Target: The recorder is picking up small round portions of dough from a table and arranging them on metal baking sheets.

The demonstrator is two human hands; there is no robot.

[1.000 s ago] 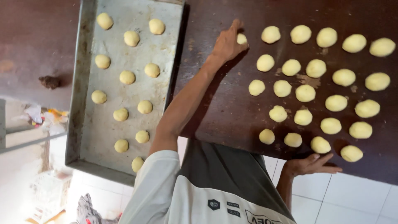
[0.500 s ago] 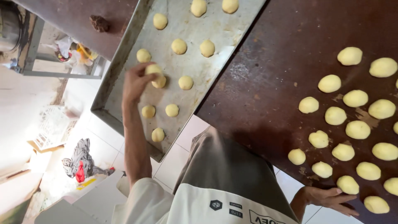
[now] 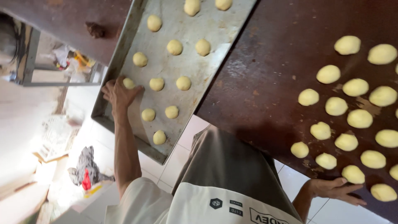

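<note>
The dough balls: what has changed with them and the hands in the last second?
The left hand carried one dough ball from the dark table to the metal tray and is pressing it near the tray's edge. The right hand stayed at the table's edge.

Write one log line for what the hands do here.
left hand: setting dough ball on tray | right hand: resting on table edge

I look down on a dark brown worktop point(image 3: 265, 74) with worn, pale patches. Below it the floor point(image 3: 182, 161) is white tile, brightly lit and washed out at the left. A metal frame point(image 3: 31, 62) stands at the upper left with clutter behind it. A crumpled grey and red cloth point(image 3: 85, 172) lies on the floor beside some paper point(image 3: 56, 135).
</note>
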